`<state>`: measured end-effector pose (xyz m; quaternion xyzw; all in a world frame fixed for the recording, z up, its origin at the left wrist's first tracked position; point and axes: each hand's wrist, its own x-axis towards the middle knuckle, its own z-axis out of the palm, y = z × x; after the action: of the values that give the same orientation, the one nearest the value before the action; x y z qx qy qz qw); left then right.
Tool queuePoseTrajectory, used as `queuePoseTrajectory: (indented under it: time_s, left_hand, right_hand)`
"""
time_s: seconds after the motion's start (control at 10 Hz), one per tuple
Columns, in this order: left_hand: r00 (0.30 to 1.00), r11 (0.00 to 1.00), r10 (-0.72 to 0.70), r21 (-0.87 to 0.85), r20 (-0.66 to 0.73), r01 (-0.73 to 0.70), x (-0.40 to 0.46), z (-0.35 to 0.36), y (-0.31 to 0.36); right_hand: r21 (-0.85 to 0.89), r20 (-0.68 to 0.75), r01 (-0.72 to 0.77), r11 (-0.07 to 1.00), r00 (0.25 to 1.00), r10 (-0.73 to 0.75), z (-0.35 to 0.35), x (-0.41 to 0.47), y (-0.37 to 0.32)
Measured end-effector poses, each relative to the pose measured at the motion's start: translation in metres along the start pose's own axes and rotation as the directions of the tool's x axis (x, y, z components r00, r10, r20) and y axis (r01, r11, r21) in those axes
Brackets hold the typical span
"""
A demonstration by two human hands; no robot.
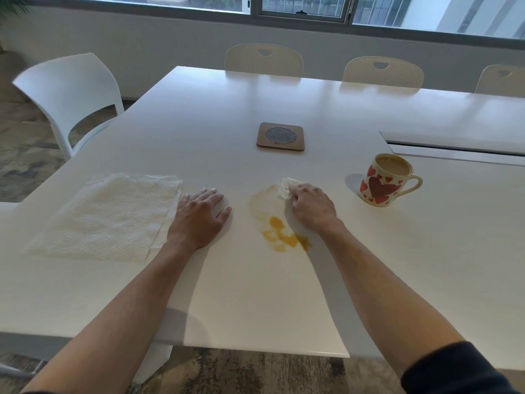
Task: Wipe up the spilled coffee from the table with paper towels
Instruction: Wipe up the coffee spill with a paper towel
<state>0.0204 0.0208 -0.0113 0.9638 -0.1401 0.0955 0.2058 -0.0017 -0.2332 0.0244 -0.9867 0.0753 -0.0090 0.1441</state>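
Gripping a small crumpled white paper towel (286, 186) in right hand (311, 207); flat open left hand (200, 216) empty; brown coffee puddle (284, 236) just nearer, beside right wrist.

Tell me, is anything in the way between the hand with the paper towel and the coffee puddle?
Nothing visible. The right hand grips the wadded paper towel at the spill's far edge; the darkest coffee lies on bare table just nearer.

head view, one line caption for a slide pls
Right hand wipes spilled coffee with a crumpled paper towel; left hand rests flat on the table.
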Motion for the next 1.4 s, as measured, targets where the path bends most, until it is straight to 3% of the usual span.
queuePoseTrajectory:
  time_s: [0.3,0.6,1.0,1.4]
  left_hand:
    - [1.0,1.0,-0.002,0.013,0.007,0.001,0.0,0.0,-0.001]
    - [1.0,1.0,-0.005,0.018,0.008,0.005,0.001,0.001,0.001]
    - [1.0,1.0,-0.004,0.003,0.005,0.004,0.001,-0.001,0.001]
    - [1.0,1.0,0.001,-0.009,0.005,-0.001,-0.002,-0.003,0.002]
  right_hand:
    - [-0.125,-0.029,0.065,0.99,0.997,-0.069,-0.006,0.008,-0.027]
    - [-0.094,0.094,0.184,0.978,0.98,-0.175,0.001,0.013,-0.055]
    - [0.024,0.097,0.429,0.903,0.898,-0.43,0.018,-0.011,-0.067]
    - [0.109,0.113,0.474,0.874,0.868,-0.484,0.01,-0.041,-0.043]
